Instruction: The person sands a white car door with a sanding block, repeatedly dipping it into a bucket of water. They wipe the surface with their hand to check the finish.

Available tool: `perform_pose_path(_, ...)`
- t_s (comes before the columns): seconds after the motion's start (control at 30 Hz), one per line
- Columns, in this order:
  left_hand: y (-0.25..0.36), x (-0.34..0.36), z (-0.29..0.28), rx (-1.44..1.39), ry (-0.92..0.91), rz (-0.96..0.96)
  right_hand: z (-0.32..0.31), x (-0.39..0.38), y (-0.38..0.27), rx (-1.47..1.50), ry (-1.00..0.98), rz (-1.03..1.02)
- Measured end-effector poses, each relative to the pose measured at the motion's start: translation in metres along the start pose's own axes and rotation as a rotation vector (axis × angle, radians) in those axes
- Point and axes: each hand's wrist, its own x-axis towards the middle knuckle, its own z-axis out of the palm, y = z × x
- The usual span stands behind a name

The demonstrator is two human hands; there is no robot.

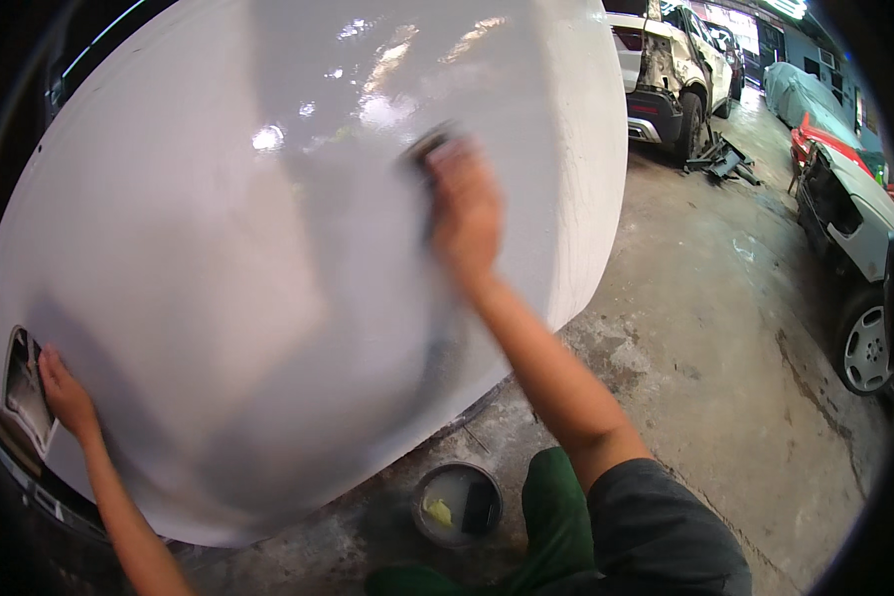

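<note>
A small dark block-like pad [429,149] is held against, or just above, the large curved panel of glossy white and pale grey [219,228], toward its upper middle; whether it is touching cannot be told through the blur. It is gripped by the fingers of the right hand [464,204], which are closed around its near side. The left hand [67,397] is laid on the panel with its fingers extended and unclenched, their tips beside the rim of a dark-edged opening [25,382]. The pad is judged to be light and fairly stiff, though its material cannot be made out; since a wet-looking shine is seen on the panel, it may be slippery, so it is best taken across its back and sides, with the underside left free. The panel is judged rigid but easily marked. Below, a round bucket [417,507] holding cloudy liquid and a yellow lump [439,513] is set on the grey concrete floor [685,328].
</note>
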Motion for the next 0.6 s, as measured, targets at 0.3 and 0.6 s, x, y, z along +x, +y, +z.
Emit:
perform_pose_path(0.3, 0.012, -0.004, 0.013, 0.02, 0.004, 0.008, -0.047, 0.031, 0.103, -0.043, 0.046, 0.198)
perform_pose_path(0.6, -0.045, 0.004, -0.005, 0.013, 0.002, 0.047, -0.039, -0.016, -0.003, 0.345, -0.68, -0.55)
